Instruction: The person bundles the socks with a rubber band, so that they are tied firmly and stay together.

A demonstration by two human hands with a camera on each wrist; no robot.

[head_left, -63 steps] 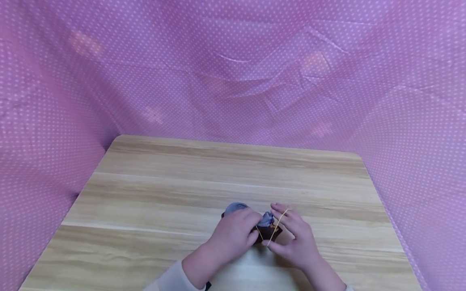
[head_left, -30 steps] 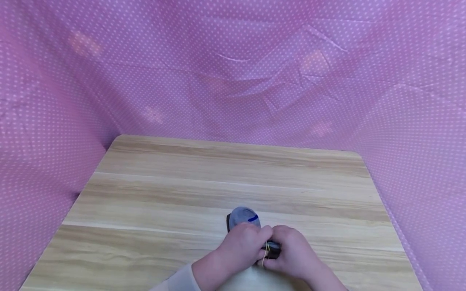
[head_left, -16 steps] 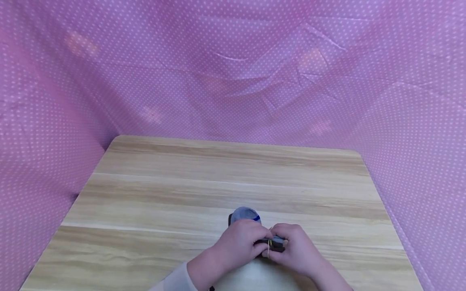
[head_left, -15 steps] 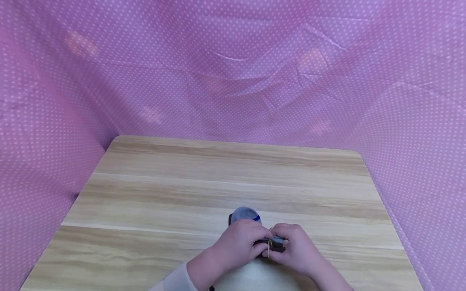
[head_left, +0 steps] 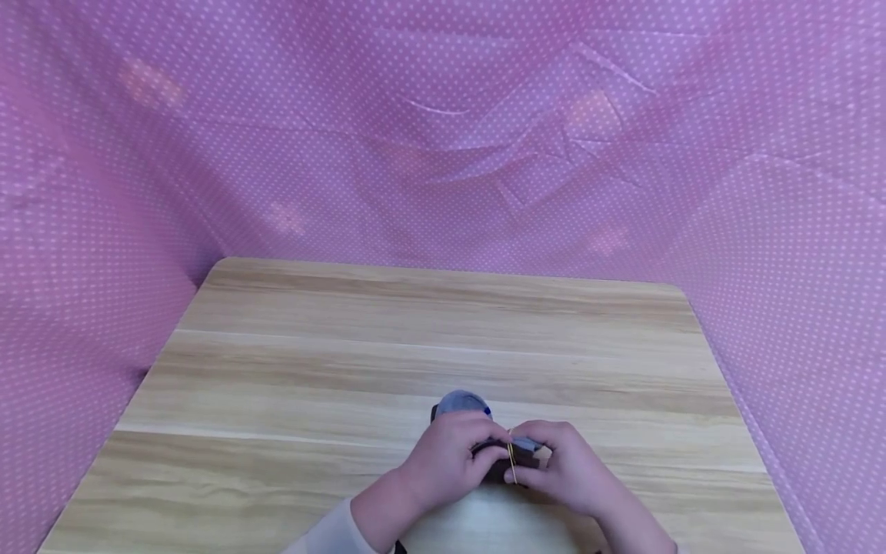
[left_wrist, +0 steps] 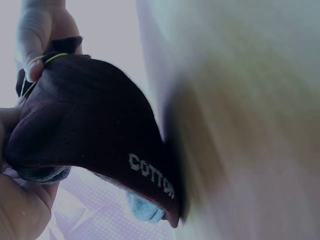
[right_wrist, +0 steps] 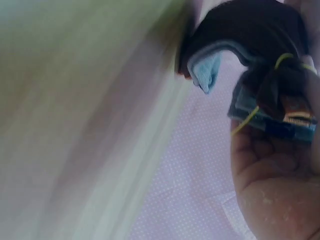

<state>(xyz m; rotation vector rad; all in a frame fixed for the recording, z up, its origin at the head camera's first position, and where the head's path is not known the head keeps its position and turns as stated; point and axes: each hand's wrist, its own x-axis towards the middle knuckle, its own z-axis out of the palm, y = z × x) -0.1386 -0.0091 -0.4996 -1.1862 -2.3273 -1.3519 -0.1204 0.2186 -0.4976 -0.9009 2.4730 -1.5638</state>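
Note:
A bundle of dark socks [left_wrist: 95, 110], lettered COTTON along one edge, bends over just above the table. Grey-blue sock fabric [head_left: 462, 402] shows at its far end. My left hand [head_left: 446, 462] grips the bundle round its middle, thumb on the near side. From the right, my right hand [head_left: 571, 469] has its thumb and fingers at the narrow end, holding a thin yellow rubber band [head_left: 512, 459]. The band runs across the dark fabric between both hands. In the right wrist view, a small orange label [right_wrist: 297, 110] shows among the folded layers beside the right palm.
The wood-grain table [head_left: 311, 362] has rounded far corners. Pink dotted cloth [head_left: 443, 154] hangs behind it and along both sides. A light sleeve [head_left: 332, 531] covers the left forearm.
My right hand has gone from spread fingers stretching the band to a closer hold at the bundle's narrow end. The band now lies across the socks, and the bundle has shifted slightly.

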